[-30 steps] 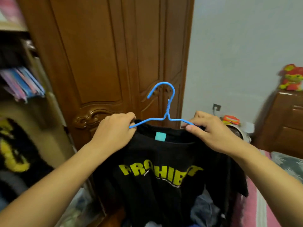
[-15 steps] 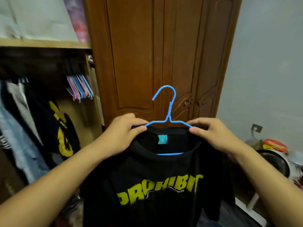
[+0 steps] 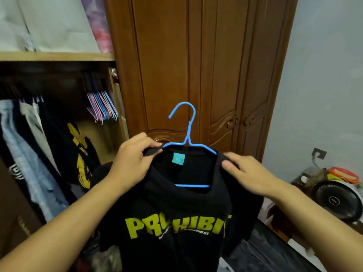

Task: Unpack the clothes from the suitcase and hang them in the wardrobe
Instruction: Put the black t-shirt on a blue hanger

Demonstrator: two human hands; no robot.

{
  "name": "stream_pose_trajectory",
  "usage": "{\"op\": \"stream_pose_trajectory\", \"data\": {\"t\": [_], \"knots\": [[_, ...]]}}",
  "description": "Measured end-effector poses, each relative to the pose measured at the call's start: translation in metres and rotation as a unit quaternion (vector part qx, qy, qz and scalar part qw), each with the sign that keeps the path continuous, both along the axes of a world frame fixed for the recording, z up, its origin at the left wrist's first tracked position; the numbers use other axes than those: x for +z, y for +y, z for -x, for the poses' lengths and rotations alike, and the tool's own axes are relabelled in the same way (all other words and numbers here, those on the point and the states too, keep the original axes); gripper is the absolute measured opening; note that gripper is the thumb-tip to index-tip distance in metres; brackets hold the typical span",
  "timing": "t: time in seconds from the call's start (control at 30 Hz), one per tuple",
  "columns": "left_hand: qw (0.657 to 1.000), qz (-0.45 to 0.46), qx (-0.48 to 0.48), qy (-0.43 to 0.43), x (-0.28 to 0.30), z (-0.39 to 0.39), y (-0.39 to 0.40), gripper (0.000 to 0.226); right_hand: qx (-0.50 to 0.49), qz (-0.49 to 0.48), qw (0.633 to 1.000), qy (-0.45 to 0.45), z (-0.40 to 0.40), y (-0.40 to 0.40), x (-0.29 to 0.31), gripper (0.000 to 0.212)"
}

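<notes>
Black T-shirt on blue hanger before wardrobe door, left hand pinching its collar, right hand flat on its shoulder, open wardrobe left of door holding hung clothes and spare hangers, shirt hem cut off below.

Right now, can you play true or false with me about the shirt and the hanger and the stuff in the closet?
1. The hanger is blue. True.
2. The black T-shirt has red letters on it. False: the letters are yellow.
3. The left hand pinches the shirt's collar. True.
4. The hanger's hook is already on the wardrobe rail. False: the hook is free in the air, in front of the closed wooden door.
5. Spare hangers hang in a bunch inside the open wardrobe. True.
6. The right hand holds a fan. False: its fingers rest on the shirt's shoulder; the fan sits low down to the right.
</notes>
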State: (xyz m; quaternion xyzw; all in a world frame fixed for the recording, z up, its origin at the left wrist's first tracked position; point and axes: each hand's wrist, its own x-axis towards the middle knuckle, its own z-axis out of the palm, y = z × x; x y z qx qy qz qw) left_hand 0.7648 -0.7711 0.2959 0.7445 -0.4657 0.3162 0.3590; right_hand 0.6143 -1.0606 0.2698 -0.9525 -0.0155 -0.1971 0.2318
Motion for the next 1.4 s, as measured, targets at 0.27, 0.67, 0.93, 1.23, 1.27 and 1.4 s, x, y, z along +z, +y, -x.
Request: {"op": "stream_pose_trajectory", "data": {"t": [0.27,0.67,0.93,1.23,1.27,1.4], "knots": [[0.967,-0.148,-0.033,0.207,0.016,-0.012,0.05,0.054,-0.129,0.163,0.952,-0.227,-0.001,-0.03,-0.018,0.04],[0.947,-0.198,0.214,-0.131,-0.016,-0.047,0.041,0.037,0.013,-0.004,1.0,0.008,-0.036,-0.025,0.009,0.042],[0.909,-0.197,0.363,-0.064,-0.006,-0.098,0.09,0.037,0.168,-0.009,0.984,-0.053,-0.057,0.053,0.008,0.028],[0.892,-0.206,0.4,-0.027,0.028,-0.168,0.13,0.044,0.228,-0.11,0.964,0.076,-0.121,0.118,0.042,0.059],[0.897,-0.2,0.394,0.009,0.03,-0.178,0.132,0.045,0.223,-0.098,0.967,0.071,-0.131,0.127,0.045,0.061],[0.871,-0.203,0.441,0.071,0.041,-0.235,0.167,0.056,0.134,-0.08,0.987,0.029,-0.178,0.155,0.037,0.06]]}}
